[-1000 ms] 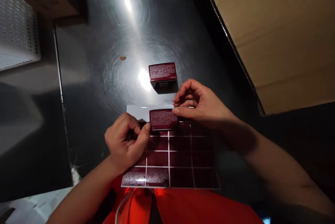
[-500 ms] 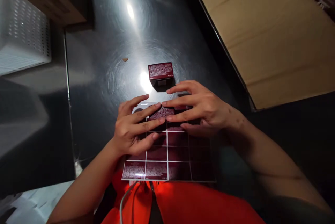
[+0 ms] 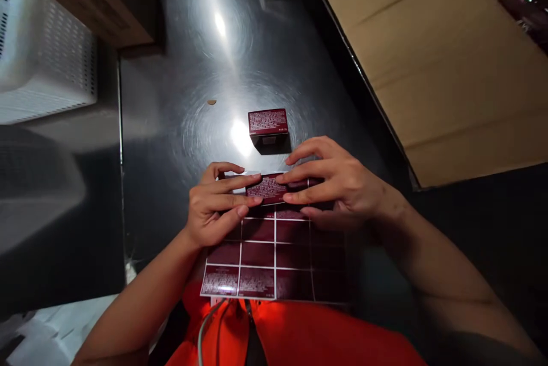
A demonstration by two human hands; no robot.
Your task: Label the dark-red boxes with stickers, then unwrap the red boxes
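A small maroon label panel (image 3: 266,188) printed with pale text lies in front of me, over the top of a sheet of maroon labels (image 3: 257,254). Whether a box sits under this panel I cannot tell. My left hand (image 3: 220,206) rests its outstretched fingertips on the panel's left edge. On its right edge lie the fingertips of my right hand (image 3: 336,183), fingers spread. The label sheet has white gridlines and reaches down to my orange clothing. Just beyond my hands stands a small maroon box (image 3: 268,121) with printed text on its upper face.
A dark, shiny metal table (image 3: 171,103) spreads beneath everything. Large brown cardboard (image 3: 445,75) takes up the right side. At upper left are a white perforated basket (image 3: 64,63) and a cardboard box (image 3: 103,0). A tiny tan scrap (image 3: 212,102) lies left of the maroon box.
My fingertips, which met over the middle of the panel, have drawn apart to its left and right edges. More of its print shows now. The view has shifted slightly.
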